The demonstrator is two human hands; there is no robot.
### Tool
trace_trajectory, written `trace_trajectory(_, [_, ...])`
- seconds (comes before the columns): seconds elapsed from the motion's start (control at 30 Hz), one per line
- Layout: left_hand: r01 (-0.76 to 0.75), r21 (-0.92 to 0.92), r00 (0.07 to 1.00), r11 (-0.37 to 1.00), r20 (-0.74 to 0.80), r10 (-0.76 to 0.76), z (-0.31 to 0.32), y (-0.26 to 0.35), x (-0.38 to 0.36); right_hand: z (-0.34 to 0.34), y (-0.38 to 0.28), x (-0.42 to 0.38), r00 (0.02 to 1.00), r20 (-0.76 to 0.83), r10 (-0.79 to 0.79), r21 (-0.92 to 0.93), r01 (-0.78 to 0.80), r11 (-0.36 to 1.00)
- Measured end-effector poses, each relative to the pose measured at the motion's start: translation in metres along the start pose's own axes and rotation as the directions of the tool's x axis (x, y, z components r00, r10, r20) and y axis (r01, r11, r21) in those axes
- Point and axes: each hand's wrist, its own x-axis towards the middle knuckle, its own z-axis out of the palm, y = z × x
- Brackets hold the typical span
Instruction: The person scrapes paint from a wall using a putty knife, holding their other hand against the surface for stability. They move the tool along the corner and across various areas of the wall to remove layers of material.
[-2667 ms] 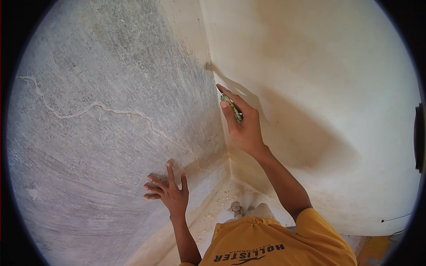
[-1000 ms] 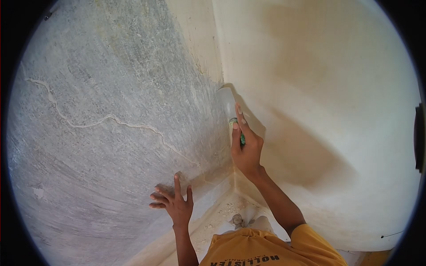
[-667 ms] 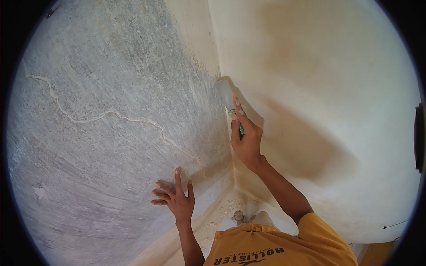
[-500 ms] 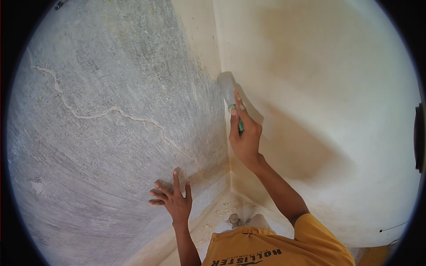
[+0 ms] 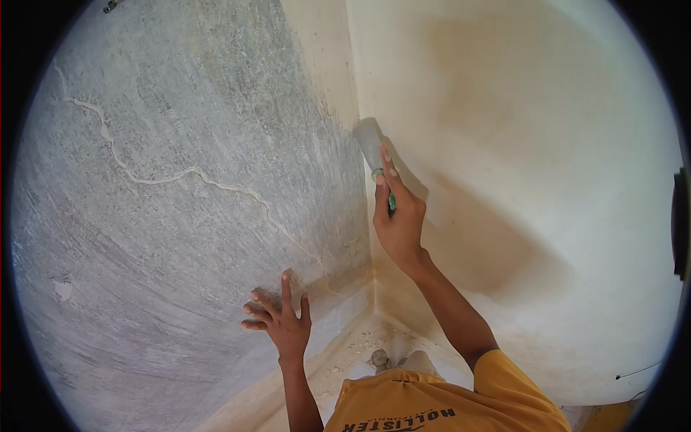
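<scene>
My right hand point(image 5: 402, 216) is closed round the green handle of a putty knife point(image 5: 369, 140), with a finger stretched along the blade. The wide grey blade points up and lies in the corner, its edge at the border of the grey left wall point(image 5: 180, 237) and the cream right wall point(image 5: 518, 93). My left hand point(image 5: 286, 327) rests with spread fingers on the lower part of the grey wall and holds nothing. A pale, winding crack line point(image 5: 194, 171) runs across that wall, ending above my left hand.
Crumbs of debris point(image 5: 374, 335) lie on the floor at the foot of the corner, by my feet. A cream unscraped strip point(image 5: 317, 57) runs up the left wall beside the corner. A thin dark wire point(image 5: 637, 370) shows at lower right, and a dark object point(image 5: 679, 223) at the right edge.
The view has shifted slightly, so the crack sits a little further right. Both hands keep nearly the same places; the putty knife stays in the corner.
</scene>
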Motion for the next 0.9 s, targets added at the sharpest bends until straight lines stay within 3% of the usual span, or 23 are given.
trace_trajectory(0.3, [0.013,-0.026,1.000,1.000,0.001,-0.013,-0.002,0.001,0.000,-0.002,-0.002,-0.003,0.999,0.034,0.034,-0.027,-0.033,0.999])
trace_trajectory(0.4, [0.005,-0.022,1.000,1.000,-0.010,-0.005,-0.002,0.001,0.000,0.001,0.002,-0.014,0.999,0.018,-0.029,-0.007,0.029,1.000])
trace_trajectory(0.6, [0.004,-0.032,1.000,0.999,-0.003,-0.005,-0.003,0.000,0.000,0.004,0.001,0.000,1.000,-0.010,-0.013,0.017,0.013,1.000])
trace_trajectory(0.7, [0.003,-0.024,1.000,1.000,0.019,-0.002,-0.001,-0.001,-0.003,0.001,-0.001,-0.014,0.998,0.049,0.049,-0.018,-0.048,0.999])
trace_trajectory(0.9, [-0.013,-0.025,1.000,1.000,0.022,0.014,-0.002,-0.002,-0.004,-0.002,0.004,0.000,1.000,0.025,0.000,-0.005,0.000,1.000])
